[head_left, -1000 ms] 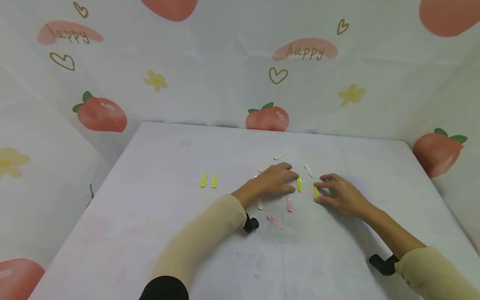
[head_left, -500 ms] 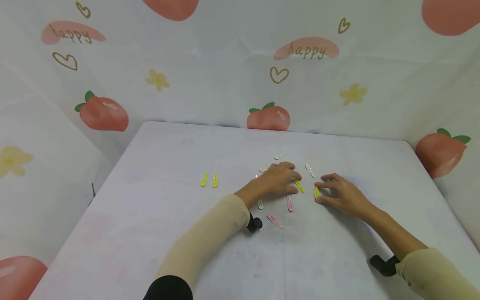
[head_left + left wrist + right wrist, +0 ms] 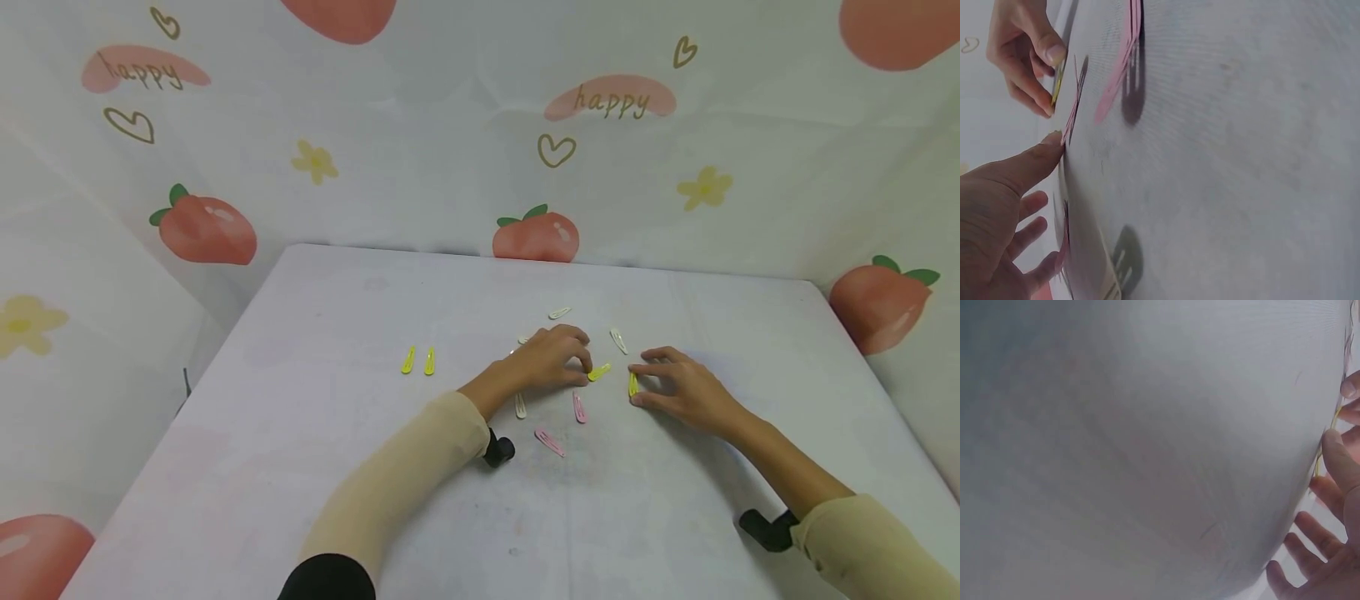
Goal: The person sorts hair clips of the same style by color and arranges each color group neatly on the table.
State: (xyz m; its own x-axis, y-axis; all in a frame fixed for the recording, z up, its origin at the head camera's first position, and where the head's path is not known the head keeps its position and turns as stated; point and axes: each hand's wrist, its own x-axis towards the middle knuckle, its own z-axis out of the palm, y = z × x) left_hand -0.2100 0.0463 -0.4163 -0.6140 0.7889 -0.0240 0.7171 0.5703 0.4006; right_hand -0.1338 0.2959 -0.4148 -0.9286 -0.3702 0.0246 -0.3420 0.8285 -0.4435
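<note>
My left hand [image 3: 551, 357] has thumb and finger at one end of a yellow hair clip [image 3: 599, 372], which lies slanted on the white table [image 3: 450, 500]. Just right of it, my right hand [image 3: 682, 390] pinches a second yellow hair clip [image 3: 633, 384] endwise between thumb and index finger. In the right wrist view this yellow clip [image 3: 1317, 464] shows as a thin strip at the right thumb [image 3: 1338, 456]. The left wrist view has the left thumb [image 3: 1035, 159] stretched out near a pink clip [image 3: 1071, 119], its other fingers spread below.
Two yellow clips [image 3: 417, 361] lie side by side at left. Two pink clips [image 3: 579, 408] lie in front of the left hand. White clips [image 3: 618, 341] are scattered around it, one [image 3: 521, 406] beside the wrist, another [image 3: 559, 313] farther back. A printed cloth [image 3: 420, 183] hangs behind.
The yellow clip at my left fingers has turned from nearly upright in view to slanting up to the right. My left fingers have drawn together. The right hand has stayed on its clip.
</note>
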